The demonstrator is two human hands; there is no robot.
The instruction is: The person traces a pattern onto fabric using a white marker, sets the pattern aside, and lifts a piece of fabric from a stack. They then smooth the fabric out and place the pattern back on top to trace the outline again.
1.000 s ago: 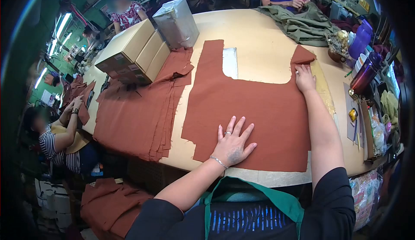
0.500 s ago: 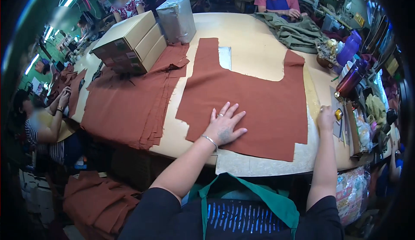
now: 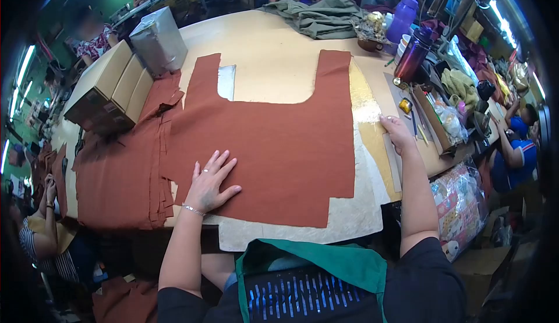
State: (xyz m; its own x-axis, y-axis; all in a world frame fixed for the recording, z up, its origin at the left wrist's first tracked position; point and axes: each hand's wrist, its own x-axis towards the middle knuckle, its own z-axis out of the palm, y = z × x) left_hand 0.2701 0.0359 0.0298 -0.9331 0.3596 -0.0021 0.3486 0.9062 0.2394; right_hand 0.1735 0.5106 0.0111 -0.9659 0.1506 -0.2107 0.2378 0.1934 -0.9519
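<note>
My left hand (image 3: 211,184) lies flat with fingers spread on the lower left of a rust-brown cut fabric piece (image 3: 273,148). The fabric has a deep U-shaped cutout at its far edge. Beneath it, a whitish board (image 3: 355,221) sticks out at the front and right. A shiny yellowish pattern sheet (image 3: 365,96) shows along the fabric's right side. My right hand (image 3: 400,135) is closed at the sheet's right edge, thumb and fingers pinched on it. To the left, a stack of rust-brown fabric pieces (image 3: 119,177) lies close against the spread piece.
Cardboard boxes (image 3: 110,87) and a silver-wrapped box (image 3: 160,41) weigh on the left side. At right are a purple bottle (image 3: 402,17), a dark red tumbler (image 3: 414,55), pens and a tool box (image 3: 434,122). A co-worker handles olive cloth (image 3: 320,14) across the table.
My view has turned right, so everything sits further left in the picture. The spread fabric now lies closer to the fabric stack. My left hand stays flat on it; the right remains closed.
</note>
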